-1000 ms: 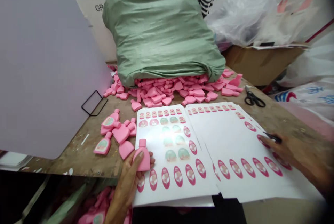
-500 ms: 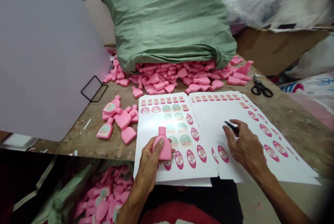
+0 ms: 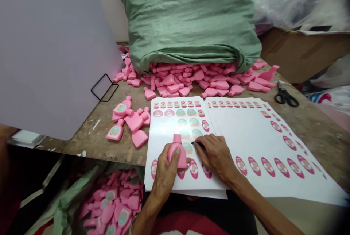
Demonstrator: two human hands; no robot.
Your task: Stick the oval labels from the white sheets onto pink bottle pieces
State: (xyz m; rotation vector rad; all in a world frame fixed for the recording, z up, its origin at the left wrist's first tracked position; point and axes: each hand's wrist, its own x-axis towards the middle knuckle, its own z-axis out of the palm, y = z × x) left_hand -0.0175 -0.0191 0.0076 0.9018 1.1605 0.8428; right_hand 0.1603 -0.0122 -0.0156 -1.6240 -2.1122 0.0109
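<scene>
Left hand (image 3: 166, 169) curled closed, right hand (image 3: 217, 156) pinching, right forearm (image 3: 258, 199) slanting inward

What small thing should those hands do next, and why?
I'd probably slide the dark tool in the right hand under the green sticker beside its tip: the pink bottle in the left hand shows a bare front, while the labelled bottle nearby wears a similar sticker.

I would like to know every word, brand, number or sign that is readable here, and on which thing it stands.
No text can be read with certainty.
Left sheet: stickers with print, too small.
Right sheet: stickers, also too small.
Labelled bottle: print too small and blurred.
White bag: coloured marks, not legible.
Bottle in the left hand: none on the visible face.
</scene>
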